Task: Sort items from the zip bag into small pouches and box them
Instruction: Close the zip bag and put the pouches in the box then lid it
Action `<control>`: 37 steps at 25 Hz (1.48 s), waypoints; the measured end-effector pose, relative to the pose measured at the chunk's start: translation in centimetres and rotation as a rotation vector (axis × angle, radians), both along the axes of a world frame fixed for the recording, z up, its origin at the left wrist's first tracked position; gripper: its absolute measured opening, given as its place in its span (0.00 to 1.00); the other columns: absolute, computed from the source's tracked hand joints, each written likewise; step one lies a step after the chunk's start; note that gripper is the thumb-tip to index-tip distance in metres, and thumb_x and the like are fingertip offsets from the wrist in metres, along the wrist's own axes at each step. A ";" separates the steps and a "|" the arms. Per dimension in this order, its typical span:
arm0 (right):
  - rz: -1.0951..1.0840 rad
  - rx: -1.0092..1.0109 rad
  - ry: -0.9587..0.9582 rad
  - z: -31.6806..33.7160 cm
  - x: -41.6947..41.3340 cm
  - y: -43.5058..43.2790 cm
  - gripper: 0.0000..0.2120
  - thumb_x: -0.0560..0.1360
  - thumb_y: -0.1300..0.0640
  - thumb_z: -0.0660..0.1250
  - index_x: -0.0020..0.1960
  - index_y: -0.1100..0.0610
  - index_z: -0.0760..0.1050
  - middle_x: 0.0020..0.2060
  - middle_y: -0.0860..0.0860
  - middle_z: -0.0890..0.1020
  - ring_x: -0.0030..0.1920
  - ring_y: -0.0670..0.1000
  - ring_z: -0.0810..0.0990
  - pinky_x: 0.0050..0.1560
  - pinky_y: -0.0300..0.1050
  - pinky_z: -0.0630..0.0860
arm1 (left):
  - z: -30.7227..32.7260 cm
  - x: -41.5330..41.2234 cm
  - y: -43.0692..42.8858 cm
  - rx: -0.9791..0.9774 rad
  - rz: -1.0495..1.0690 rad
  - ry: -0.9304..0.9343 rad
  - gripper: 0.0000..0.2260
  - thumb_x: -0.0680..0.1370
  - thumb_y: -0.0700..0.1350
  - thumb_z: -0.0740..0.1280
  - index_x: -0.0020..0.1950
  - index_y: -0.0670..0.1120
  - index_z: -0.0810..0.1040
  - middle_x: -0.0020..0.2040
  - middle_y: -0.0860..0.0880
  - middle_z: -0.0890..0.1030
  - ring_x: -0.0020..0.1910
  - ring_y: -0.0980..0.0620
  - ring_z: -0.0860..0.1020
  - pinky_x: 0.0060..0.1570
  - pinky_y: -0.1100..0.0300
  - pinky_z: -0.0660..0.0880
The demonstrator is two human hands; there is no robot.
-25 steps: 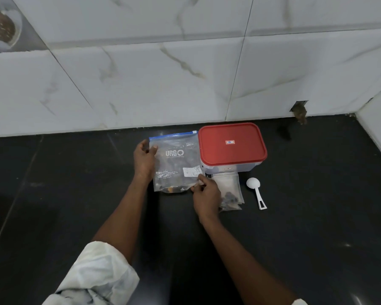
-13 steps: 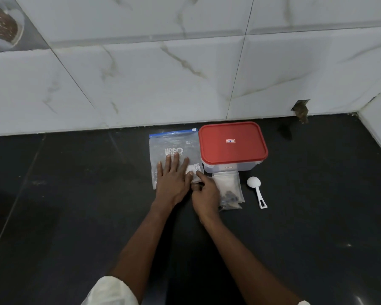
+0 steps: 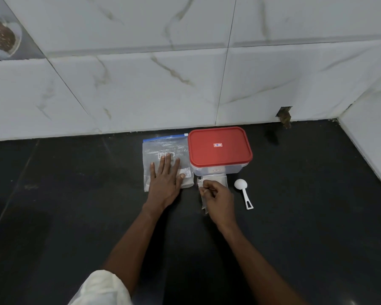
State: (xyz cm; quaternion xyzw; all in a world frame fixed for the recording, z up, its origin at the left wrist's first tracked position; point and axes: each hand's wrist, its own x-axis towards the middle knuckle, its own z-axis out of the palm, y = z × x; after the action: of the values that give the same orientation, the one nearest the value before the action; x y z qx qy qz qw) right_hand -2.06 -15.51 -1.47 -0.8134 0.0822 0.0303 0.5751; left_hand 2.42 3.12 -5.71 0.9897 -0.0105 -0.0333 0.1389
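On the black counter (image 3: 75, 205), the box (image 3: 221, 171) sits by the wall (image 3: 141, 84) w/ red lid (image 3: 220, 155) on; the zip bag (image 3: 163, 146) lies flat just left of it under the left hand (image 3: 165, 182), fingers straight, pressing down. Right hand (image 3: 219, 198) has fingers curled, pinching a small pouch (image 3: 215, 178) in front of the box, w/ the spoon (image 3: 243, 192) just beside. Early on, I'd judge (can't tell if any pouch is filled): scooping, sealing and boxing all look left to do.
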 end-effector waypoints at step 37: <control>-0.062 -0.442 0.134 6.4 14.9 -10.6 0.08 0.71 0.64 0.64 0.41 0.58 0.82 0.37 0.54 0.82 0.39 0.55 0.82 0.30 0.37 0.68 | 11.3 6.1 -7.2 -0.608 0.743 0.025 0.05 0.69 0.35 0.70 0.41 0.35 0.85 0.40 0.39 0.86 0.42 0.40 0.85 0.48 0.49 0.83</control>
State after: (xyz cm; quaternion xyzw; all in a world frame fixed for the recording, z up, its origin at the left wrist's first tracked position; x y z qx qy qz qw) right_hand 12.80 -26.13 4.97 -0.9127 0.1499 0.0480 0.3771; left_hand 8.53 -4.07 5.63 0.8404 0.3365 0.0113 0.4246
